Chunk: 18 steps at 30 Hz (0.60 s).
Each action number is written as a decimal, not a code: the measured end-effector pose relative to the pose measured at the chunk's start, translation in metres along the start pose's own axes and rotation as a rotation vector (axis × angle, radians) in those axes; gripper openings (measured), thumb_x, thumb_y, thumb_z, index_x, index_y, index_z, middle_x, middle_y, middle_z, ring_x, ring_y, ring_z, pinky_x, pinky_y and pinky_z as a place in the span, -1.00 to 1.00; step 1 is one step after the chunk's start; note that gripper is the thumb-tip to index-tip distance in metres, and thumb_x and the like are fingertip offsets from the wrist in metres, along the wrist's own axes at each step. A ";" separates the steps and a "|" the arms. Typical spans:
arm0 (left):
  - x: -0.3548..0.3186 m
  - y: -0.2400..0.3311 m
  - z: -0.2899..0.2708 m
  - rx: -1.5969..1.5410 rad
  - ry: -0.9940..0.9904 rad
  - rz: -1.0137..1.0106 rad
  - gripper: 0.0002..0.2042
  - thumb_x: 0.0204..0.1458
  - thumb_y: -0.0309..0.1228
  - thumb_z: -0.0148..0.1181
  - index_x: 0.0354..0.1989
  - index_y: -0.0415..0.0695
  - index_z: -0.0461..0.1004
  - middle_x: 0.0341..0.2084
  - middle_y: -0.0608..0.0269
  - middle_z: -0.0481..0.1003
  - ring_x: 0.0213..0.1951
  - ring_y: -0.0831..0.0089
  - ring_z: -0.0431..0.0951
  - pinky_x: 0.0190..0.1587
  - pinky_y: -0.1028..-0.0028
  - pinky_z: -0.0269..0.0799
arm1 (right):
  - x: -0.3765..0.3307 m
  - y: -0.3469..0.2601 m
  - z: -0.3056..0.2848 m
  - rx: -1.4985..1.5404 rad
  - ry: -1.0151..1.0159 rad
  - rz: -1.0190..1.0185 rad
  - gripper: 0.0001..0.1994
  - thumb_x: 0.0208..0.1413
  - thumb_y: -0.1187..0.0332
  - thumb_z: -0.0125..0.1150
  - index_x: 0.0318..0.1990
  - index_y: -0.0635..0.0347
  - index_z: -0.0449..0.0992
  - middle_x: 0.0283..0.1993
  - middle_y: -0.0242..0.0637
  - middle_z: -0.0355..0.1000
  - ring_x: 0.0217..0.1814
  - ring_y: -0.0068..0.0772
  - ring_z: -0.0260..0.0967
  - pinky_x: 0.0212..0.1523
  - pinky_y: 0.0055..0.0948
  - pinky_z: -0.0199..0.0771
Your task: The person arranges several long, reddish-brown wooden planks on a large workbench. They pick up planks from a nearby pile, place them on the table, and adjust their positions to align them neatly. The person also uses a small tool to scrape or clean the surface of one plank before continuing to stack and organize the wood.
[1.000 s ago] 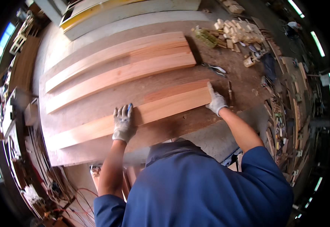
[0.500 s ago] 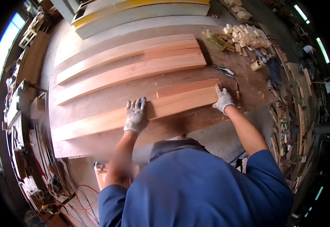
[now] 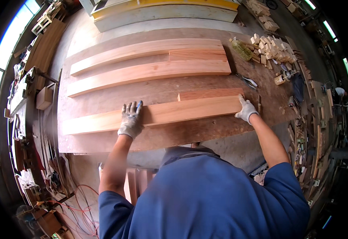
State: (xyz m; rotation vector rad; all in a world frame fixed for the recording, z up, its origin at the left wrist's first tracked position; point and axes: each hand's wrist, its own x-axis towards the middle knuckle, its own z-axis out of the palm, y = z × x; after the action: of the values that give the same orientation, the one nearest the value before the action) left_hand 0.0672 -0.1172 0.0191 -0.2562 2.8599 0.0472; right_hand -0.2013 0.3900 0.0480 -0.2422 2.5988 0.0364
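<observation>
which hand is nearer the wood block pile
Right. In view, the right hand is below and slightly left of the wood block pile; the left hand is lower and much farther left.

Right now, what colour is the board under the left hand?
The board is pale tan; best in the head view.

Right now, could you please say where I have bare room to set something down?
One bare patch of table lies between the middle board and front board, left of the short reddish piece; another runs along the near edge, right of the left hand. The far right corner is crowded with piled wood blocks.
</observation>
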 end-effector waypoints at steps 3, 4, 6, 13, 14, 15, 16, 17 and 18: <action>-0.008 -0.024 -0.006 0.043 -0.036 -0.039 0.17 -0.08 -0.18 0.61 0.68 -0.01 -0.08 0.52 -0.07 0.20 0.58 -0.04 0.09 0.64 -0.13 -0.13 | -0.003 -0.005 -0.004 -0.004 -0.014 0.004 0.29 -0.11 0.20 0.71 0.72 -0.15 -0.14 0.51 0.15 0.26 0.54 0.21 0.28 0.54 -0.09 0.36; -0.009 -0.028 -0.004 0.047 -0.035 -0.043 0.17 -0.09 -0.19 0.61 0.68 -0.02 -0.07 0.51 -0.07 0.21 0.58 -0.03 0.10 0.63 -0.13 -0.13 | -0.004 -0.006 -0.004 -0.010 -0.009 -0.001 0.29 -0.11 0.19 0.71 0.72 -0.15 -0.14 0.51 0.15 0.26 0.53 0.21 0.29 0.54 -0.09 0.36; -0.010 -0.032 0.000 0.054 -0.034 -0.051 0.17 -0.09 -0.21 0.61 0.68 -0.02 -0.06 0.50 -0.06 0.22 0.57 -0.03 0.11 0.63 -0.14 -0.11 | -0.005 -0.006 -0.004 -0.019 0.001 -0.011 0.29 -0.11 0.19 0.71 0.72 -0.15 -0.14 0.50 0.14 0.27 0.52 0.21 0.30 0.53 -0.09 0.37; -0.008 -0.030 0.008 0.036 0.019 -0.052 0.08 -0.07 -0.29 0.56 0.66 -0.06 0.02 0.40 -0.06 0.31 0.49 -0.02 0.21 0.62 -0.16 -0.11 | -0.002 -0.004 -0.004 -0.033 -0.011 -0.006 0.30 -0.13 0.17 0.72 0.72 -0.13 -0.14 0.48 0.14 0.28 0.51 0.21 0.31 0.52 -0.09 0.38; -0.007 -0.031 0.010 0.040 0.025 -0.051 0.08 -0.07 -0.29 0.55 0.66 -0.06 0.02 0.40 -0.06 0.31 0.49 -0.02 0.21 0.62 -0.16 -0.11 | -0.002 -0.004 -0.004 -0.030 -0.013 -0.003 0.30 -0.13 0.17 0.72 0.72 -0.13 -0.14 0.48 0.14 0.28 0.50 0.21 0.31 0.51 -0.09 0.38; -0.007 -0.031 0.012 0.044 0.031 -0.050 0.08 -0.06 -0.29 0.55 0.66 -0.05 0.02 0.40 -0.06 0.31 0.50 -0.02 0.21 0.62 -0.17 -0.11 | -0.002 -0.004 -0.003 -0.027 -0.015 0.000 0.30 -0.13 0.18 0.71 0.72 -0.13 -0.14 0.48 0.14 0.27 0.50 0.21 0.32 0.51 -0.09 0.38; -0.007 -0.032 0.014 0.049 0.037 -0.050 0.07 -0.06 -0.30 0.54 0.66 -0.05 0.03 0.40 -0.06 0.31 0.50 -0.02 0.21 0.62 -0.17 -0.11 | -0.002 -0.004 -0.004 -0.026 -0.013 -0.002 0.30 -0.13 0.18 0.71 0.72 -0.13 -0.14 0.48 0.14 0.27 0.50 0.21 0.32 0.51 -0.09 0.38; -0.007 -0.032 0.015 0.049 0.043 -0.051 0.07 -0.06 -0.30 0.54 0.66 -0.05 0.03 0.40 -0.07 0.31 0.50 -0.01 0.21 0.62 -0.16 -0.11 | -0.003 -0.005 -0.004 -0.024 -0.011 -0.003 0.31 -0.13 0.18 0.71 0.72 -0.12 -0.14 0.48 0.14 0.28 0.50 0.21 0.32 0.51 -0.09 0.39; -0.007 -0.032 0.017 0.049 0.049 -0.053 0.07 -0.06 -0.30 0.53 0.66 -0.05 0.03 0.40 -0.07 0.31 0.50 -0.01 0.21 0.62 -0.16 -0.11 | -0.003 -0.006 -0.005 -0.022 -0.010 -0.005 0.31 -0.13 0.18 0.71 0.72 -0.12 -0.14 0.48 0.14 0.28 0.49 0.21 0.32 0.51 -0.09 0.39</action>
State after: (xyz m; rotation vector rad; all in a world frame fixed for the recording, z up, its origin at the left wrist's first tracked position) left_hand 0.0843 -0.1467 0.0042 -0.3266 2.8963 -0.0400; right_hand -0.1996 0.3845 0.0539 -0.2561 2.5891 0.0647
